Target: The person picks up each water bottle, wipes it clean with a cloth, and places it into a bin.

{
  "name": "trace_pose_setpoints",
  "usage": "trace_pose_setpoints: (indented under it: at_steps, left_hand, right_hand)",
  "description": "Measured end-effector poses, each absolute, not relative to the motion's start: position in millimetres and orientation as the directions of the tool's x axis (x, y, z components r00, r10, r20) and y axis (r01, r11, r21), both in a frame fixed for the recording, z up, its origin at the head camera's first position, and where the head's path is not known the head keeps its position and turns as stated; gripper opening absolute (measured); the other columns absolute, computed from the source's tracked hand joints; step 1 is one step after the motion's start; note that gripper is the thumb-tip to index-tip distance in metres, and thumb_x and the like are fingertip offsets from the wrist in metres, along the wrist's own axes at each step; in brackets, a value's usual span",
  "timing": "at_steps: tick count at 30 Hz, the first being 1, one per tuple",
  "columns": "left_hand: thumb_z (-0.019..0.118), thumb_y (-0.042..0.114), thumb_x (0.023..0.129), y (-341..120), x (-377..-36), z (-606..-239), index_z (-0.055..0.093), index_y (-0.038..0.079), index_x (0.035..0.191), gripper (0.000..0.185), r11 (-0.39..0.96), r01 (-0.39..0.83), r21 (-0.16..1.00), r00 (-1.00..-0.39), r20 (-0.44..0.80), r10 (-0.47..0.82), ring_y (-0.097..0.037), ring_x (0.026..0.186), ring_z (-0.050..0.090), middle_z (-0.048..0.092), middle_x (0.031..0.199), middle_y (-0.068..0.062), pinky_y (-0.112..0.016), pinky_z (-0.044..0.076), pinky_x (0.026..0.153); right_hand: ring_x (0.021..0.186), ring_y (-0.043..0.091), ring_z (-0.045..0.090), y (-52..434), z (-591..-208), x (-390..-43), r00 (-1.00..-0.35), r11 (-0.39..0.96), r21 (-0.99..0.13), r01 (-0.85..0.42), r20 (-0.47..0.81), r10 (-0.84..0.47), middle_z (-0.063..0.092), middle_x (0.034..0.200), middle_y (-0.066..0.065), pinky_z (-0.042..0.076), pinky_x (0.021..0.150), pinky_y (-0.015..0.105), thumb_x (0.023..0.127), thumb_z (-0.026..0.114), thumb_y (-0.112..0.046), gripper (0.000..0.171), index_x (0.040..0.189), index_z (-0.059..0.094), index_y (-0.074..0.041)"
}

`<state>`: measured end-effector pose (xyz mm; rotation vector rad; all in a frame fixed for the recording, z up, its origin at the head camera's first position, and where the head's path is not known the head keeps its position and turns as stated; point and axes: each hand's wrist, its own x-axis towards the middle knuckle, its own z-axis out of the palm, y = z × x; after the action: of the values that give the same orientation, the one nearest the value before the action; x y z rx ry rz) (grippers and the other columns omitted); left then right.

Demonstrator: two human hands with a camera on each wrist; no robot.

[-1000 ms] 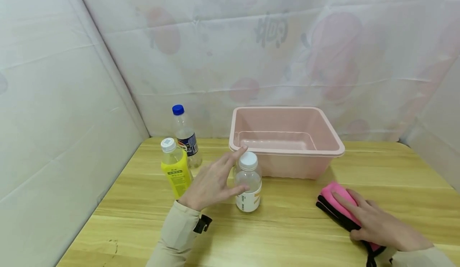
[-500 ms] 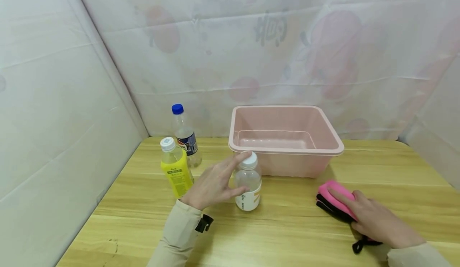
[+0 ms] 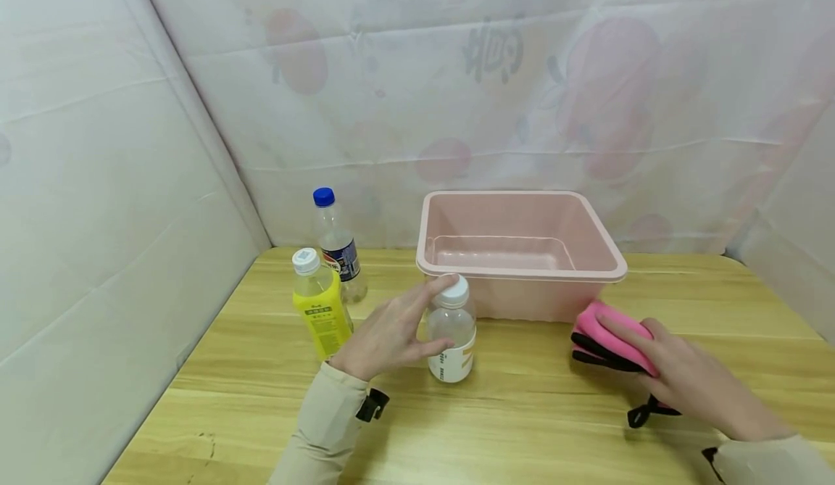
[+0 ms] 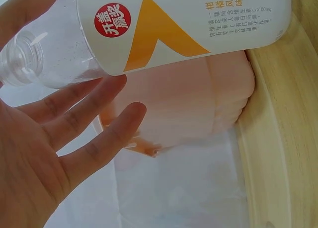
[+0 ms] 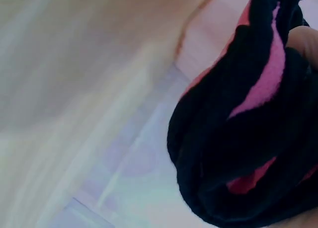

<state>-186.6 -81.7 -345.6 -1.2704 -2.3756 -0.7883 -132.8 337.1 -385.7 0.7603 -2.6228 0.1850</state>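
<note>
Head view showed us the right hand gripping the pink cloth, its length slanting toward ten o'clock near the tub, while the left hand had fingers loosely spread, the upright bottle at its three o'clock.

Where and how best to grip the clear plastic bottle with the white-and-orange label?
Grip the bottle, likely around its cylindrical body, from the left: it stands upright, the left hand is spread beside it, and the pale pink plastic bin is behind.
</note>
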Motion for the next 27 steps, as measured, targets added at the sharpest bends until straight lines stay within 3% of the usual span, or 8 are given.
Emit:
trace_pose_setpoints:
  at_steps: [5,13,20,27]
  left_hand:
    - [0.084,0.022,0.086,-82,-187,-347,0.033,0.010,0.151,0.084,0.444,0.834,0.327,-0.551,0.521,0.652,-0.027,0.096,0.069,0.062,0.129,-0.017,-0.025,0.059,0.069]
    - [0.086,0.023,0.084,-80,-188,-348,0.034,0.011,0.151,0.086,0.460,0.828,0.320,-0.560,0.519,0.646,-0.025,0.094,0.068,0.063,0.129,-0.015,-0.028,0.060,0.070]
    - [0.087,0.021,0.082,-78,-190,-349,0.033,0.012,0.151,0.089,0.475,0.818,0.325,-0.575,0.502,0.646,-0.024,0.089,0.068,0.064,0.124,-0.014,-0.023,0.057,0.067]
    - [0.086,0.020,0.083,-79,-190,-351,0.031,0.012,0.152,0.089,0.469,0.816,0.339,-0.578,0.496,0.648,-0.023,0.091,0.067,0.063,0.125,-0.014,-0.025,0.059,0.070]
  right_hand:
    - [0.062,0.002,0.036,329,-374,-137,-0.729,0.813,-0.032,-0.582,0.464,-0.503,0.049,0.095,0.003,0.031,0.046,0.019,0.056,0.084,0.004,0.085,0.134,0.054,-0.013]
    - [0.067,0.001,0.040,312,-357,-140,-0.731,0.791,-0.099,-0.604,0.463,-0.500,0.054,0.103,0.001,0.036,0.050,0.020,0.063,0.079,0.004,0.079,0.137,0.057,-0.012]
    - [0.070,0.005,0.038,300,-354,-147,-0.671,0.752,-0.069,-0.656,0.510,-0.538,0.051,0.095,-0.005,0.034,0.053,0.022,0.059,0.077,0.004,0.082,0.137,0.056,-0.011]
    - [0.074,0.005,0.040,283,-344,-150,-0.628,0.690,-0.100,-0.717,0.523,-0.576,0.060,0.113,0.001,0.037,0.056,0.021,0.062,0.069,0.005,0.089,0.147,0.053,-0.016]
